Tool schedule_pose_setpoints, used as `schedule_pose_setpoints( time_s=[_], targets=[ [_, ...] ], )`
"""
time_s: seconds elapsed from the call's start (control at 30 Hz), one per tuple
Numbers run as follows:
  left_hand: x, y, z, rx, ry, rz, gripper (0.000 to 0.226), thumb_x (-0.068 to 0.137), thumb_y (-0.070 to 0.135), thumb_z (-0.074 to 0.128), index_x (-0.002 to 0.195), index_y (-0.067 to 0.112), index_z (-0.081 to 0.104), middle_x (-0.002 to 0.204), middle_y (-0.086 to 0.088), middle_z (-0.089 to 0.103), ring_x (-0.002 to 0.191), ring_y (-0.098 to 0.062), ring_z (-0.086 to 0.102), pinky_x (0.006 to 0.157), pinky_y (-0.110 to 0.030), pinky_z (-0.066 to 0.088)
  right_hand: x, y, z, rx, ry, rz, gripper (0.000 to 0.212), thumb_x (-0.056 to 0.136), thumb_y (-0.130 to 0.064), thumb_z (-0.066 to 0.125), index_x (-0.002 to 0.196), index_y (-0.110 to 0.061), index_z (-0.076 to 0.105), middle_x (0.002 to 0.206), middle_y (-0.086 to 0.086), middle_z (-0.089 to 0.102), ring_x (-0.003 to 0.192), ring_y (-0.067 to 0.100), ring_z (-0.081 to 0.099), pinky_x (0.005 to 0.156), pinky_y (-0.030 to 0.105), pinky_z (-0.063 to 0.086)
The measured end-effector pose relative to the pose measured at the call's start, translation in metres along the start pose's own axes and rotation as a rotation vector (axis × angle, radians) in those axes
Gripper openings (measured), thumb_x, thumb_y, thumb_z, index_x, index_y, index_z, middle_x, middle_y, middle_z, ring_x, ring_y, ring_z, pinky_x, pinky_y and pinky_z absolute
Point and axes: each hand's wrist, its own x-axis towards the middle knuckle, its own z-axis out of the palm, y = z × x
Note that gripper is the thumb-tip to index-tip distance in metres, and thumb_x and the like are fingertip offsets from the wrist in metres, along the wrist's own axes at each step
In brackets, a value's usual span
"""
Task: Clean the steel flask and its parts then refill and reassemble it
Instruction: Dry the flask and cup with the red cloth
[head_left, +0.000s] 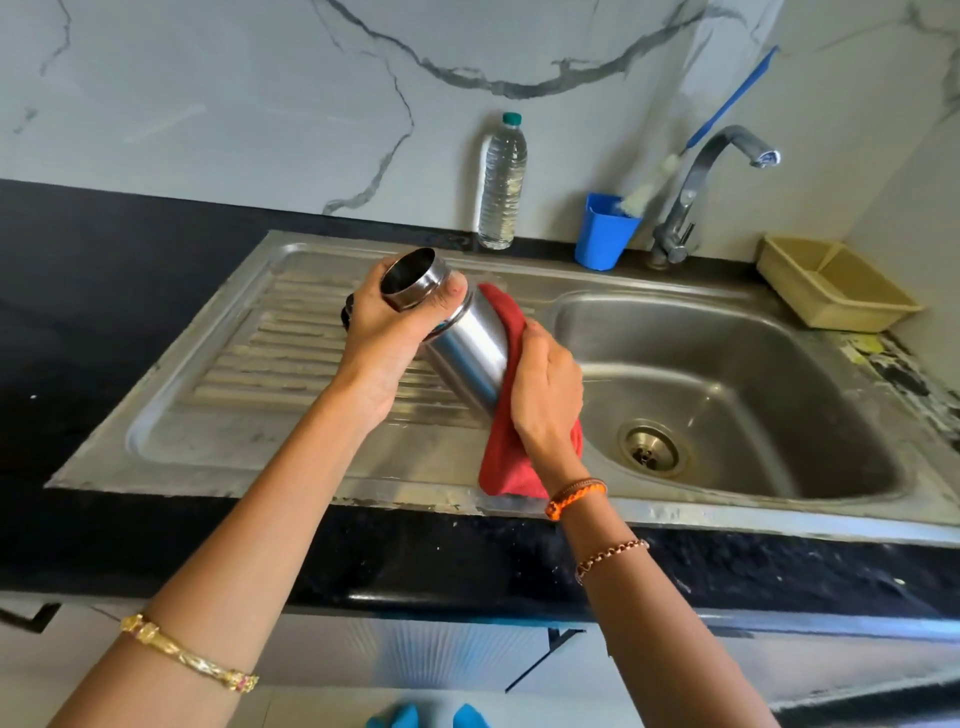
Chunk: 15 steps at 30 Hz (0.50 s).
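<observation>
At the bottom edge of the frame 2 bright blue shapes (426, 717) peek in over a pale floor; what they are cannot be told. Above them 2 bare forearms rise toward the middle of the frame, the left one wearing a gold bangle (189, 653), the right one a copper-coloured chain bracelet (610, 555) and an orange braided band (574, 498). They cross the black tabletop (130, 530) and the front rim of the stainless steel sink unit (171, 441). At centre frame the left hand (387, 332) is closed around the neck of the steel flask (462, 338), thumb pressed just below the open mouth, which points to the upper left; the flask is tilted, held in the air above the ribbed drainboard (291, 353). The right hand (545, 389) is closed on a red cloth (511, 457) and presses it against the right side of the flask body, the cloth's lower end hanging down. A small dark object (347, 310) shows just behind the left hand, too hidden to identify. To the right lies the basin with its drain (652, 449). Farther back, along the marble wall, stand a clear plastic water bottle (503, 182), a blue cup (605, 231) holding a blue-handled brush (727, 101), the tap (696, 192), and at the far right a beige tray (831, 283).
</observation>
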Motion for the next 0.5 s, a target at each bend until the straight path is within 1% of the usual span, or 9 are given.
schedule_pose_setpoints(
  time_s=[0.07,0.1,0.17,0.2,0.27,0.33,0.37,0.43,0.5],
  targets=[
    [-0.001,0.000,0.000,-0.049,-0.005,-0.045,0.084,0.025,0.060,0.085,0.093,0.025,0.052,0.088,0.009,0.063,0.084,-0.004,0.061,0.075,-0.021,0.048,-0.001,0.018,-0.010,-0.038,0.003,0.144,0.041,0.096,-0.033,0.027,0.083,-0.015,0.062,0.098,0.011,0.065,0.079,0.020,0.048,0.068,0.027,0.027],
    [-0.003,-0.001,0.001,-0.072,-0.023,-0.064,0.083,0.028,0.055,0.087,0.095,0.024,0.049,0.090,0.008,0.062,0.085,-0.004,0.061,0.078,-0.023,0.047,-0.002,0.023,-0.015,-0.033,0.007,0.224,0.038,0.097,-0.030,0.030,0.081,-0.013,0.060,0.102,0.014,0.065,0.081,0.021,0.046,0.070,0.027,0.027],
    [-0.008,-0.002,0.002,-0.077,-0.041,-0.075,0.061,0.049,0.035,0.081,0.094,0.023,0.042,0.093,0.006,0.058,0.086,-0.006,0.059,0.079,-0.026,0.044,-0.004,0.020,-0.016,0.001,0.026,0.327,0.035,0.096,-0.027,0.034,0.071,-0.014,0.054,0.102,0.016,0.063,0.083,0.024,0.046,0.074,0.030,0.031],
    [-0.009,-0.001,0.003,-0.064,-0.042,-0.067,0.051,0.056,0.029,0.075,0.093,0.024,0.040,0.093,0.006,0.057,0.086,-0.006,0.058,0.077,-0.025,0.044,-0.005,0.013,-0.014,0.027,0.047,0.325,0.034,0.095,-0.028,0.036,0.069,-0.014,0.053,0.099,0.015,0.063,0.082,0.025,0.046,0.074,0.031,0.033],
    [-0.008,0.000,0.004,-0.044,-0.053,-0.038,0.041,0.061,0.028,0.068,0.092,0.024,0.040,0.092,0.006,0.056,0.085,-0.005,0.058,0.073,-0.022,0.044,-0.003,-0.012,-0.007,0.081,0.087,0.241,0.037,0.093,-0.026,0.038,0.061,-0.016,0.051,0.082,0.009,0.061,0.076,0.024,0.046,0.071,0.031,0.034],
    [-0.010,0.001,0.004,-0.056,-0.066,-0.014,0.035,0.064,0.026,0.067,0.090,0.023,0.044,0.089,0.006,0.057,0.082,-0.004,0.057,0.071,-0.018,0.044,-0.001,-0.042,-0.005,0.137,0.092,0.100,0.042,0.093,-0.024,0.038,0.051,-0.019,0.040,0.061,-0.003,0.050,0.064,0.019,0.042,0.064,0.032,0.033],
    [-0.012,0.000,0.004,-0.063,-0.067,0.003,0.033,0.064,0.023,0.068,0.088,0.022,0.046,0.087,0.006,0.058,0.081,-0.004,0.058,0.070,-0.017,0.044,0.000,-0.054,-0.006,0.162,0.076,0.037,0.042,0.093,-0.023,0.038,0.050,-0.019,0.038,0.055,-0.006,0.045,0.059,0.015,0.041,0.060,0.033,0.033],
    [-0.017,-0.003,0.005,-0.095,-0.051,0.020,0.032,0.064,0.017,0.073,0.087,0.021,0.052,0.080,0.010,0.063,0.076,-0.001,0.060,0.068,-0.014,0.046,0.001,-0.064,-0.007,0.169,0.040,-0.042,0.043,0.094,-0.023,0.037,0.051,-0.020,0.039,0.051,-0.008,0.044,0.056,0.009,0.042,0.059,0.030,0.034],
    [-0.020,-0.003,0.003,-0.123,-0.030,0.021,0.031,0.063,0.016,0.076,0.087,0.020,0.057,0.074,0.014,0.067,0.073,0.002,0.062,0.066,-0.011,0.046,-0.002,-0.055,-0.006,0.134,0.038,-0.060,0.043,0.096,-0.027,0.034,0.054,-0.021,0.039,0.053,-0.008,0.047,0.056,0.007,0.043,0.058,0.031,0.033]
  ],
)
